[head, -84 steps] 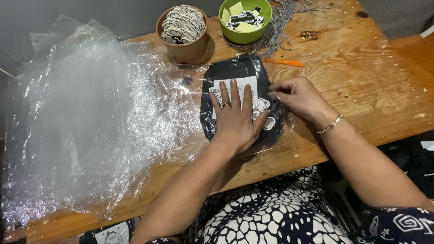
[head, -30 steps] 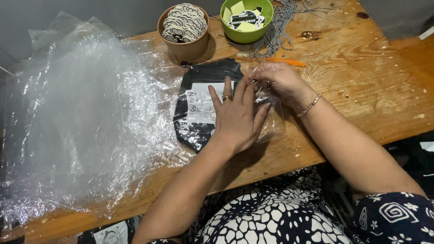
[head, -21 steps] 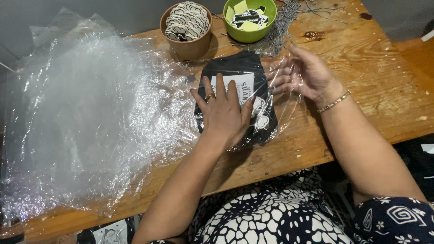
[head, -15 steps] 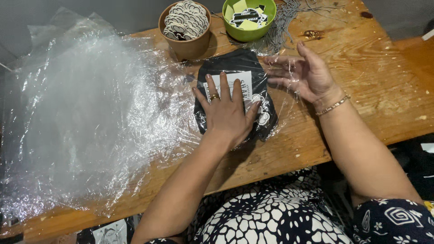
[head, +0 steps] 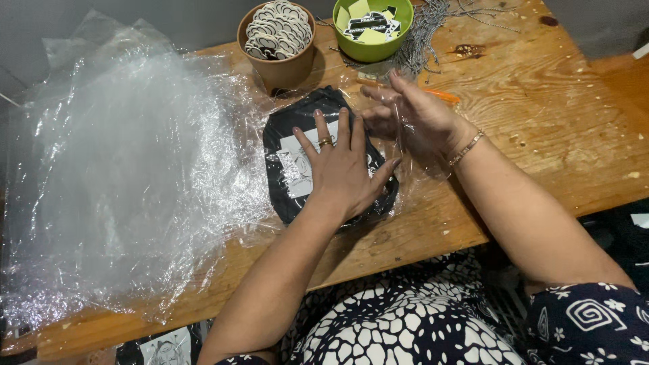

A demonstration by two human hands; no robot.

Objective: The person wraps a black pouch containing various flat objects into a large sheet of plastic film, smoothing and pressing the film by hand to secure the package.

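Head view is showing the left hand [head: 341, 169] lying flat, fingers spread, pressing down on a folded dark cloth [head: 284, 135] with a white printed patch, sitting near the middle of the wooden tabletop [head: 554, 128]. At three o'clock from it, the right hand [head: 412, 118] is hovering with fingers loosely apart, clear plastic film [head: 405, 145] draping over them; whether it is pinching the film I cannot tell. Judging by this, the cloth is lying on the film and only partly covered on its right side, so the wrapping looks begun but far from closed. A big heap of plastic sheeting [head: 128, 182] is spreading out at nine o'clock. At twelve o'clock are standing a brown cup [head: 277, 64] of round tokens and a green bowl [head: 372, 40].
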